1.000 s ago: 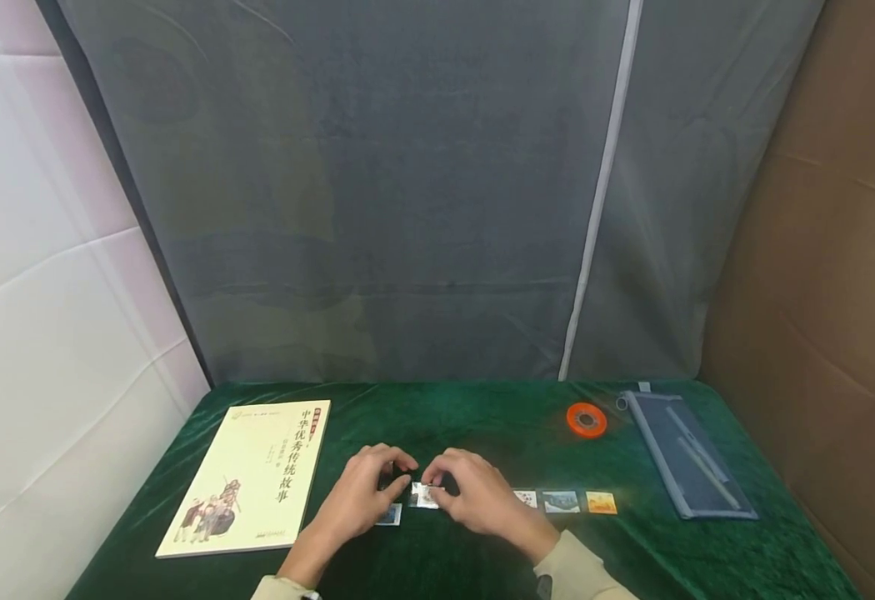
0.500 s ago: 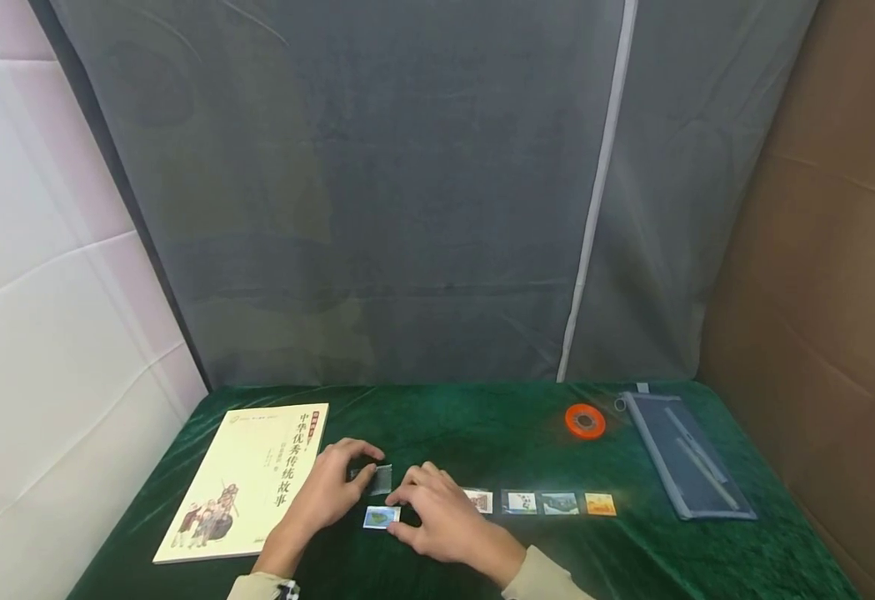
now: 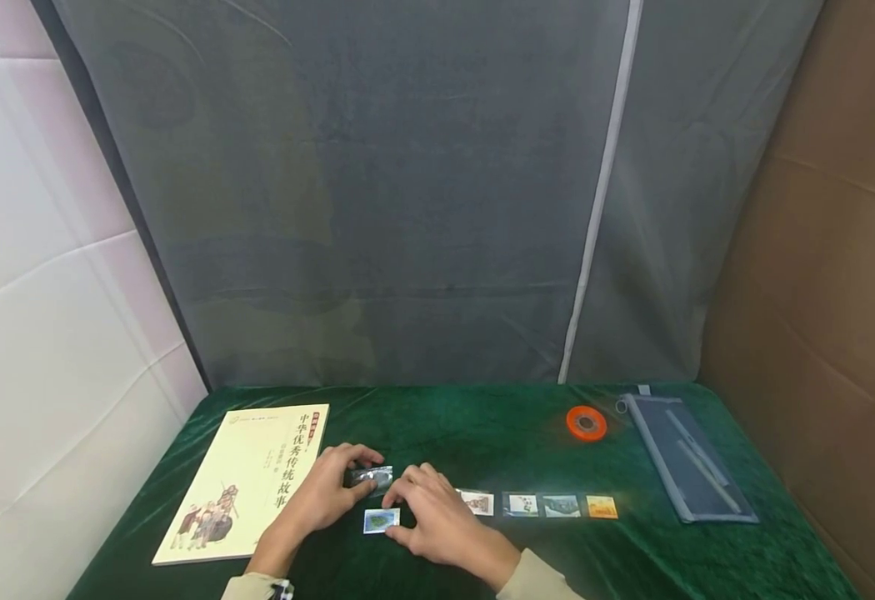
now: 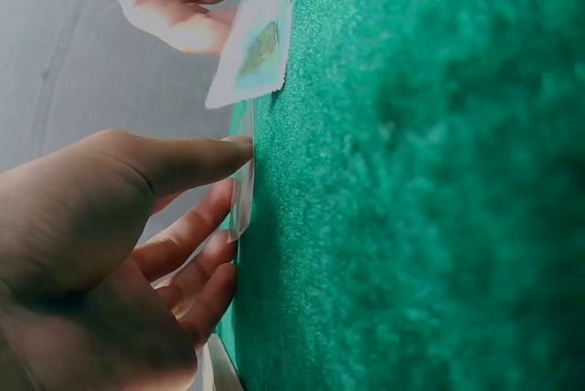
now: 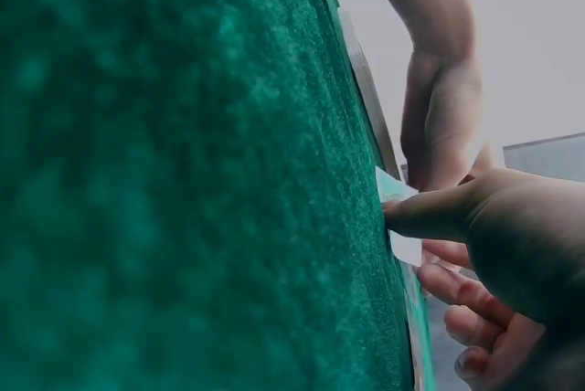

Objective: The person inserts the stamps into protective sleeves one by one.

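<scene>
My left hand (image 3: 323, 493) pinches a small clear plastic sleeve (image 3: 382, 478) between thumb and fingers, low over the green cloth. In the left wrist view the sleeve (image 4: 242, 192) stands on edge under the thumb. Just in front of it, my right hand (image 3: 437, 518) pinches the right edge of a postage stamp (image 3: 380, 521) with a blue and green picture and a white border. The stamp (image 4: 260, 47) is tilted up off the cloth in the left wrist view. From the right wrist view, its pale face (image 5: 405, 247) shows beside the thumb.
A row of several stamps, with a sleeved one (image 3: 522, 505) among them, lies right of my right hand. Left is a cream book (image 3: 250, 475). An orange disc (image 3: 586, 423) and a blue mesh zip pouch (image 3: 688, 458) lie at the right. A grey curtain (image 3: 422, 208) closes the back.
Both hands have moved left, away from the sleeved stamp between them. My left hand now has a clear sleeve, and my right has taken the blue-green stamp's edge. The row's leftmost stamp is uncovered.
</scene>
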A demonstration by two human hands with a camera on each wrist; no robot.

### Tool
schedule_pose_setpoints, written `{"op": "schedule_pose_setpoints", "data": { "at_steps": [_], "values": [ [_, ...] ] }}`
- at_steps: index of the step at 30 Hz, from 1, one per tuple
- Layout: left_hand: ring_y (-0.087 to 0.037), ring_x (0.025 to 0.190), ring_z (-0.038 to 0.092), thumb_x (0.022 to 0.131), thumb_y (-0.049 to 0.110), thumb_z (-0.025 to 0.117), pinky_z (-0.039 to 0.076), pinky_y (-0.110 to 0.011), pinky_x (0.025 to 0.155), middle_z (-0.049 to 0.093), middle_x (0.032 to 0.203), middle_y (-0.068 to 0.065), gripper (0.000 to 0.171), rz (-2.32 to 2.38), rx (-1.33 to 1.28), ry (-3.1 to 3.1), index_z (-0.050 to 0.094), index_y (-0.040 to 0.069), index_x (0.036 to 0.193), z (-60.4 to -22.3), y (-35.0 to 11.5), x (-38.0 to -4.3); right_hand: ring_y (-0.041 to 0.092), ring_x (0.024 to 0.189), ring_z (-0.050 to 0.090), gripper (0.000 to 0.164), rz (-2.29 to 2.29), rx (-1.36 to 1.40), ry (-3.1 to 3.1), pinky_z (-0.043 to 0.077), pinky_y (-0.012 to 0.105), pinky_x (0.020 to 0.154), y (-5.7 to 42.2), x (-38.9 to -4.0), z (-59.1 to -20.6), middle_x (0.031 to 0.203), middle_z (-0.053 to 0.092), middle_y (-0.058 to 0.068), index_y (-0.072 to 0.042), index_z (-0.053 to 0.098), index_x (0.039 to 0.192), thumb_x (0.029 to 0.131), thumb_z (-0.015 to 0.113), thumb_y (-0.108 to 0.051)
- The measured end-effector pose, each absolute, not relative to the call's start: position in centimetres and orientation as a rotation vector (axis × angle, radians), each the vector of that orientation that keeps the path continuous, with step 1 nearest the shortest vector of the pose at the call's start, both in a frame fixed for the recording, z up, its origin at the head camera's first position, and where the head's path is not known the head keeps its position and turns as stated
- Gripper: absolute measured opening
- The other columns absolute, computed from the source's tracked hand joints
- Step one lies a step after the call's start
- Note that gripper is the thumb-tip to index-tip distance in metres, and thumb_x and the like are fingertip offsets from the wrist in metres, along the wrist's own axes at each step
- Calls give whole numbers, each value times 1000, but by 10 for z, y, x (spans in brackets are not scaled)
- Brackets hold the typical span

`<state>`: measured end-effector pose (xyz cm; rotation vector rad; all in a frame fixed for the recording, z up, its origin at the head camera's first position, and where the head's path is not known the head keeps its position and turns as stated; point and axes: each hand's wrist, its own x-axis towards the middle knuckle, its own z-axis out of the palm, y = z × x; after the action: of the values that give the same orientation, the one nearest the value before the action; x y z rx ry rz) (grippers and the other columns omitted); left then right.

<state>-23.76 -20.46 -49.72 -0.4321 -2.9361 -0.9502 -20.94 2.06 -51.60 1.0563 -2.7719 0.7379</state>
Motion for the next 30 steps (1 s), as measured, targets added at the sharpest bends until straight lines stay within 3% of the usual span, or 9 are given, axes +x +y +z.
{"op": "schedule_pose_setpoints", "data": {
  "at_steps": [9, 13, 18, 21, 24, 30],
  "values": [
    [-7, 90, 59, 93, 8, 85, 50, -31, 83, 65, 89, 14, 25, -980, -482, -2918, 80, 25, 111, -499, -208, -239, 0, 97, 53, 15, 871, 1087, -2705, 47, 18, 84, 24, -202, -517, 104, 64, -16, -31, 70, 101, 95, 83, -28],
    [-2, 85, 61, 96, 11, 83, 53, -26, 79, 66, 89, 15, 17, -1031, -527, -2884, 81, 26, 104, -499, -205, -237, 0, 95, 54, 10, 1055, 1090, -2696, 47, 16, 83, 34, -200, -515, 102, 65, -14, -30, 69, 100, 100, 79, -28],
    [-9, 95, 69, 99, 20, 81, 60, -33, 88, 69, 100, 15, 6, -1126, -565, -2799, 80, 24, 104, -492, -188, -232, 1, 77, 51, 8, 1362, 1029, -2683, 43, 15, 69, 60, -201, -511, 86, 63, -3, -27, 70, 103, 101, 77, -23],
    [-15, 105, 73, 101, 22, 80, 62, -43, 96, 73, 106, 15, 6, -1228, -625, -2752, 78, 22, 107, -487, -172, -229, 0, 71, 50, 9, 1502, 946, -2662, 43, 16, 64, 83, -202, -508, 82, 63, -5, -25, 70, 105, 101, 76, -20],
    [-13, 106, 74, 103, 23, 77, 61, -48, 101, 77, 105, 12, 6, -1344, -699, -2730, 75, 23, 109, -484, -154, -226, -1, 70, 52, 9, 1601, 841, -2640, 46, 18, 62, 107, -202, -506, 84, 67, -10, -23, 69, 105, 101, 76, -19],
    [-7, 98, 77, 105, 25, 74, 62, -35, 92, 83, 101, 4, 12, -1531, -809, -2700, 75, 16, 112, -484, -119, -222, 1, 67, 52, 9, 1673, 652, -2597, 47, 22, 60, 149, -199, -511, 81, 67, -6, -22, 70, 106, 102, 77, -22]
  ]
}}
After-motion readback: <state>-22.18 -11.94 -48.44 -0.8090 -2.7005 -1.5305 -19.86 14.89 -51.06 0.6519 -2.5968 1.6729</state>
